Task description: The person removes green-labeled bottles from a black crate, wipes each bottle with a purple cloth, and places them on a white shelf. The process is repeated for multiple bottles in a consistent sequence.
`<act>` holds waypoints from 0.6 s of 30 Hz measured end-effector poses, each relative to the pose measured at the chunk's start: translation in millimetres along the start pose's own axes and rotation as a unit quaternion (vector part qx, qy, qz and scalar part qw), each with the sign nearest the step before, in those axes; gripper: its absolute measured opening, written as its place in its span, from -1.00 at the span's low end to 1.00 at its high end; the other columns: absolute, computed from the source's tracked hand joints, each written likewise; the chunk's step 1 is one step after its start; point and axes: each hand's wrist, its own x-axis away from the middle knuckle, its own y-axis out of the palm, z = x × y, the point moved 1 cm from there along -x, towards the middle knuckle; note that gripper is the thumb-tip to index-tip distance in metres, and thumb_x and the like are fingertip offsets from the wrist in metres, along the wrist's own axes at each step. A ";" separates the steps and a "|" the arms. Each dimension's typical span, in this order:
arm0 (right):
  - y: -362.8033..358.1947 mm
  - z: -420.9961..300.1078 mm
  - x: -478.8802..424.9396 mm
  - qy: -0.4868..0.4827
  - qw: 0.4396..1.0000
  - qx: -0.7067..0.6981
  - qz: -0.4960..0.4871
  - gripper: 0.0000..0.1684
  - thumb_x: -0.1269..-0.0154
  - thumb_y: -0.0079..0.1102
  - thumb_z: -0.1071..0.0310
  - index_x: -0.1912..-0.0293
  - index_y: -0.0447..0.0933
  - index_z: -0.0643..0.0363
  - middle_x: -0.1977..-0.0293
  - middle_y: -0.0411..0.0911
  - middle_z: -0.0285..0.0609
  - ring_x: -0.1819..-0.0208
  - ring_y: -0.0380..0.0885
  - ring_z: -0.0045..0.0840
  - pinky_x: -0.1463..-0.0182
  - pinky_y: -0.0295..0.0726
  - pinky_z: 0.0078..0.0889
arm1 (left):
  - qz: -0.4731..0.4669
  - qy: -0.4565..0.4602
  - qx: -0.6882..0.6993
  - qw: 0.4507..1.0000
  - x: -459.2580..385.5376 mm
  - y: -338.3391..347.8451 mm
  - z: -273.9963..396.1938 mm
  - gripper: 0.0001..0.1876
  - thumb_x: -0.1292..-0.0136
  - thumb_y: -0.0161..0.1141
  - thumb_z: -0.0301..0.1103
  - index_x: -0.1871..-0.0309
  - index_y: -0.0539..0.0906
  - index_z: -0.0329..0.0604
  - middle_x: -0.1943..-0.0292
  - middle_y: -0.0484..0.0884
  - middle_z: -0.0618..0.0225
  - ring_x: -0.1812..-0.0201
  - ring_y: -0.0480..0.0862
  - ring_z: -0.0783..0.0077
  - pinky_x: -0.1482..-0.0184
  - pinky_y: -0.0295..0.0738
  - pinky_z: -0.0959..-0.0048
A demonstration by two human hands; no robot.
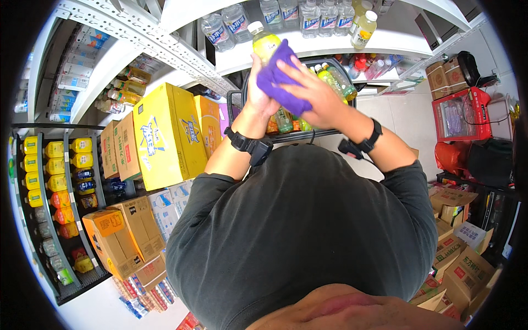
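My left hand (259,88) holds a yellow drink bottle (266,43) with a white cap, tilted over the basket. A purple cloth (280,82) lies against the bottle's side, pressed there by my right hand (307,88), whose fingers are spread over it. The cloth hides the bottle's lower part. Below both hands is a dark plastic basket (288,137) with several green and yellow drink bottles (330,80) in it. Clear bottles (310,20) stand in a row on the white shelf (284,55) in front of me, with a pale yellow bottle (364,29) to their right.
A large yellow carton (165,136) and brown cartons (128,235) are stacked at the left, beside a rack of drink bottles (55,165). Opened cartons (466,272) lie at the lower right. A red-framed box (458,113) stands at the right. Perforated shelf uprights (165,45) rise at the upper left.
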 end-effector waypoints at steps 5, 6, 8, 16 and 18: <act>0.4 5.2 25.3 0.008 0.996 -0.056 0.065 -0.34 -0.16 0.42 0.46 -0.29 0.64 -0.06 -0.58 0.20 0.15 -0.61 0.16 0.19 -0.58 0.28 0.04 | -0.029 0.071 -0.023 0.997 -9.5 23.9 19.6 -0.26 -0.62 -0.30 0.37 -0.43 0.41 -0.10 -0.14 0.65 0.14 -0.16 0.68 0.22 -0.31 0.58 0.15; 1.3 8.8 20.9 0.029 0.986 -0.121 0.114 -0.37 -0.24 0.40 0.45 -0.33 0.61 -0.01 -0.56 0.21 0.22 -0.59 0.23 0.10 -0.59 0.24 -0.05 | -0.061 0.087 -0.004 0.994 -10.0 33.2 23.4 -0.30 -0.62 -0.24 0.33 -0.45 0.39 -0.08 -0.19 0.63 0.17 -0.21 0.65 0.21 -0.35 0.54 0.11; -4.8 15.6 12.6 0.053 0.963 -0.181 0.195 -0.38 -0.41 0.36 0.35 -0.40 0.49 0.21 -0.50 0.34 0.12 -0.53 0.34 -0.09 -0.57 0.26 -0.13 | -0.125 0.118 0.034 0.985 -10.9 50.2 30.2 -0.36 -0.63 -0.12 0.25 -0.48 0.36 -0.04 -0.29 0.58 0.23 -0.31 0.59 0.19 -0.42 0.45 0.04; 10.7 2.9 -1.3 0.294 0.559 -0.750 0.196 -0.37 -0.74 -0.18 -0.04 -0.50 0.30 0.18 -0.39 0.50 -0.08 -0.38 0.53 -0.32 -0.49 0.50 -0.12 | -0.148 0.256 -0.242 0.924 6.8 69.4 28.7 -0.38 -0.49 0.31 -0.26 -0.47 0.25 -0.15 -0.29 0.52 0.15 -0.27 0.61 0.21 -0.38 0.49 0.12; 14.6 -4.8 1.6 0.353 0.547 -0.738 0.179 -0.40 -0.75 -0.20 -0.02 -0.49 0.33 0.15 -0.37 0.52 -0.11 -0.34 0.58 -0.37 -0.43 0.56 -0.17 | -0.154 0.153 -0.168 0.962 0.3 44.9 20.1 -0.40 -0.51 0.27 -0.15 -0.46 0.34 -0.20 -0.24 0.58 0.09 -0.20 0.68 0.14 -0.30 0.59 0.09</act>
